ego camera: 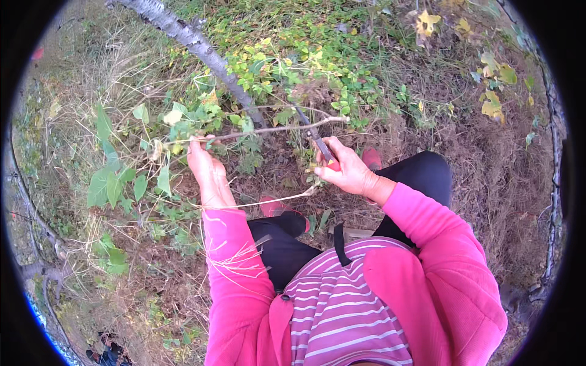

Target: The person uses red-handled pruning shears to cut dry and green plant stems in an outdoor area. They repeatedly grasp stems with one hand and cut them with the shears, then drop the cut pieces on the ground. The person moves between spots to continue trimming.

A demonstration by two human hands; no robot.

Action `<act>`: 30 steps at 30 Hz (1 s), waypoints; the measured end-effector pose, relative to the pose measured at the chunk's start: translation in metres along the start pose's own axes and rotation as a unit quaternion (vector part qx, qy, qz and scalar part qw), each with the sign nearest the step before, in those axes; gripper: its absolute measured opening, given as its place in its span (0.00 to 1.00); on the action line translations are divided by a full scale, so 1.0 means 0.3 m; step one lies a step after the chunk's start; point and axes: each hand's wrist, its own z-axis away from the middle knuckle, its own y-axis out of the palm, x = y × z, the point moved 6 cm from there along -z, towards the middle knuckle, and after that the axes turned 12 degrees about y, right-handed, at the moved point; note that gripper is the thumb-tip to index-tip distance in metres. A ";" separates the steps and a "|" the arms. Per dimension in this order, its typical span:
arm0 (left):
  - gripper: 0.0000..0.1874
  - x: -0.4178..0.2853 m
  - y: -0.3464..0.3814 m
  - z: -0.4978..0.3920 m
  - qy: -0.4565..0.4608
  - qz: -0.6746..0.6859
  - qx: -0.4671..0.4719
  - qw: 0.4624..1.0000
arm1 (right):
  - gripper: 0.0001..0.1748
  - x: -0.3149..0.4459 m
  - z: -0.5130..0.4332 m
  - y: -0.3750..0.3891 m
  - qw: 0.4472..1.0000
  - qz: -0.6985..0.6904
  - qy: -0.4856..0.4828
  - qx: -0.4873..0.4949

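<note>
My left hand (pixel 207 167) grips a thin woody branch (pixel 279 129) that runs to the right and ends in a pale stub. Green leaves (pixel 110 183) hang on stems to the left of this hand. In my right hand (pixel 350 169) is a pair of pruning shears (pixel 322 145) with red on the handle. Their dark metal end points up and away, crossing the branch near its stub end. I cannot tell whether the blades touch it. A pale dry stem (pixel 274 200) stretches from below my right hand towards my left sleeve.
A slender grey tree trunk (pixel 201 45) slants up to the left beyond my hands. Low green plants (pixel 293 68) and dry grass (pixel 485 169) cover the ground. Dry grass stalks (pixel 240 264) lie across my left sleeve. Part of a dark-clothed person (pixel 110 352) shows at lower left.
</note>
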 end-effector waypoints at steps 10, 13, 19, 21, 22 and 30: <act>0.13 0.060 0.011 0.412 -0.050 0.084 0.005 0.995 | 0.33 -0.083 0.603 -0.148 0.945 0.207 0.137 0.215; 0.12 0.106 0.043 0.451 -0.069 0.112 -0.018 0.991 | 0.34 -0.052 0.752 -0.186 0.934 0.225 0.081 0.266; 0.10 -0.015 0.142 0.639 -0.020 0.070 -0.009 0.997 | 0.35 0.082 0.689 -0.348 0.995 -0.029 0.002 0.098; 0.13 -0.033 0.231 0.831 -0.113 0.070 0.076 0.988 | 0.37 0.080 0.597 -0.320 0.995 -0.062 -0.015 0.079; 0.13 -0.044 0.270 0.927 -0.139 0.070 0.117 0.981 | 0.38 0.062 0.561 -0.280 0.994 -0.068 0.000 0.079; 0.12 -0.157 0.421 1.048 -0.075 0.153 0.270 0.948 | 0.43 0.044 0.477 -0.202 0.992 0.033 0.070 0.100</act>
